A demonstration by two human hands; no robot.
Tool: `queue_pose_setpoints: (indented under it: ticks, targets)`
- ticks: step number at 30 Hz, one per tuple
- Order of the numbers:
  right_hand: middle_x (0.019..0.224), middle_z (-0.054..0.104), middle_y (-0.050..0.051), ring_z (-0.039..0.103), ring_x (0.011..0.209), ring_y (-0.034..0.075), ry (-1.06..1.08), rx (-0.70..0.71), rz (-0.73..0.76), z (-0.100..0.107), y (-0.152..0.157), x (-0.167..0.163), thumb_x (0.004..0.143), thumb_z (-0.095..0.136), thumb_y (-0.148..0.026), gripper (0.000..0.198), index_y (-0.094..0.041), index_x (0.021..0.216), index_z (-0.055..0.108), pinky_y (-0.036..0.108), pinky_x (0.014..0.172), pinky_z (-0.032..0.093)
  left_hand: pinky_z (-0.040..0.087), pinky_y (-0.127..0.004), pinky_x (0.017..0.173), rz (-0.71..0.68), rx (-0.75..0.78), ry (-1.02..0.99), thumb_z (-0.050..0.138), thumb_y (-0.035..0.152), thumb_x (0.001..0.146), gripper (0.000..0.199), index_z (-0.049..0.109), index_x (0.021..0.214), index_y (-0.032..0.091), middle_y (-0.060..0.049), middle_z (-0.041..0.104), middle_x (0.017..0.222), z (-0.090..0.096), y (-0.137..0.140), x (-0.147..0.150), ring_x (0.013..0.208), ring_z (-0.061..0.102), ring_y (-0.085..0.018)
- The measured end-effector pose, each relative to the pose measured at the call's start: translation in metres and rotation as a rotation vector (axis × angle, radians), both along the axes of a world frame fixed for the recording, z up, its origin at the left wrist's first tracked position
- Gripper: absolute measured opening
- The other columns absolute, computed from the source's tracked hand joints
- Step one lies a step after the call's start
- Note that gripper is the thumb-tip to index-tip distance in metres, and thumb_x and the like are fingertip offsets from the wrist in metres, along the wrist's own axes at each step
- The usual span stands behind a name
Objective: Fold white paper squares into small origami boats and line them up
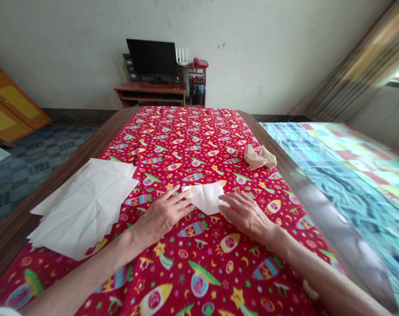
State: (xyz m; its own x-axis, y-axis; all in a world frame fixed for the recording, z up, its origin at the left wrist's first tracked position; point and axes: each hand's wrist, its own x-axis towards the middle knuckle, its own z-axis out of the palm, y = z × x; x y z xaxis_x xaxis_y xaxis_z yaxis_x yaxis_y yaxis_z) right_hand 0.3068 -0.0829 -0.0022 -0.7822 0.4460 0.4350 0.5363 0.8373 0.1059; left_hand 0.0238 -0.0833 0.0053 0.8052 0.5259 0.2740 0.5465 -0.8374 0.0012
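The left hand (168,213) is covering one corner of the folded paper (204,197), and the right hand (248,215) is hiding part of the opposite end, so the full outline isn't showing. The thumbs are staying hard to make out: whether either hand is pinching the sheet or only resting on it, I cannot tell. Both forearms are running off at the bottom of the view. A small pale object (310,290), on the near right of the folded paper, is peeking out by the right forearm, too unclear to name. A white rim (3,311), far on the near left of the paper, is getting cut off by the corner.

Now the pose: both hands are lying low, palms down, reaching inward from either side of the paper. The left is stretching its fingers, slightly parted, over the paper's left end; the right is bending its fingers a little, their tips touching the right end.

The paper itself is lying flat on the red cloth (199,245) that is covering the table (94,136). Left of it, creased white sheets (87,206) are sitting in an uneven pile, the lower ones mostly hidden. Beyond it and to the right, a cream folded piece (260,157) is standing up from the cloth.
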Motion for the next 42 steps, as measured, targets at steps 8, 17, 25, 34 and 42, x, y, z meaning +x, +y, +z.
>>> queue_pose_setpoints:
  ticks: [8, 17, 25, 34, 42]
  targets:
    - [0.086, 0.062, 0.007, 0.052, 0.075, 0.016, -0.053, -0.13, 0.012, 0.002, -0.036, -0.037, 0.096, 0.039, -0.016, 0.024, -0.015, 0.085, 0.059, 0.032, 0.066, 0.038, 0.035, -0.041, 0.111, -0.034, -0.111, -0.189, 0.04, 0.005, 0.087, 0.029, 0.064, 0.1, 0.016, -0.005, 0.065, 0.116, -0.008, 0.002, 0.016, 0.126, 0.047, -0.018]
    - [0.09, 0.066, 0.006, 0.058, 0.082, 0.015, 0.214, -0.384, -0.047, -0.004, -0.033, -0.028, 0.095, 0.046, -0.021, 0.019, -0.018, 0.085, 0.062, 0.027, 0.07, 0.044, 0.039, -0.037, 0.108, -0.014, -0.23, -0.11, 0.035, 0.007, 0.091, 0.046, 0.045, 0.134, 0.019, -0.006, 0.051, 0.137, -0.02, -0.019, 0.006, 0.13, 0.043, -0.016]
    - [0.059, 0.053, -0.003, 0.048, 0.054, 0.009, 0.377, -0.648, -0.363, -0.005, -0.02, -0.031, 0.09, 0.055, -0.027, 0.029, -0.018, 0.062, 0.054, 0.021, 0.053, 0.033, 0.04, -0.039, 0.107, -0.018, -0.168, -0.147, 0.036, 0.003, 0.089, 0.044, 0.051, 0.129, 0.014, -0.009, 0.054, 0.134, -0.02, -0.023, 0.007, 0.128, 0.044, -0.019]
    - [0.059, 0.054, -0.002, 0.046, 0.052, 0.008, 0.317, -0.559, -0.529, -0.008, -0.017, -0.036, 0.088, 0.055, -0.032, 0.031, -0.018, 0.062, 0.051, 0.021, 0.053, 0.027, 0.042, -0.039, 0.107, 0.014, -0.253, -0.169, 0.037, -0.002, 0.084, 0.056, 0.042, 0.137, 0.016, -0.008, 0.051, 0.134, -0.019, -0.027, 0.013, 0.126, 0.043, -0.02]
    - [0.061, 0.055, -0.001, 0.047, 0.053, 0.009, 0.298, -0.506, -0.536, -0.007, -0.019, -0.039, 0.09, 0.053, -0.031, 0.028, -0.017, 0.066, 0.054, 0.021, 0.054, 0.027, 0.037, -0.039, 0.111, 0.004, -0.293, -0.095, 0.036, -0.002, 0.084, 0.057, 0.04, 0.138, 0.016, -0.007, 0.045, 0.139, -0.017, -0.028, 0.012, 0.131, 0.036, -0.02]
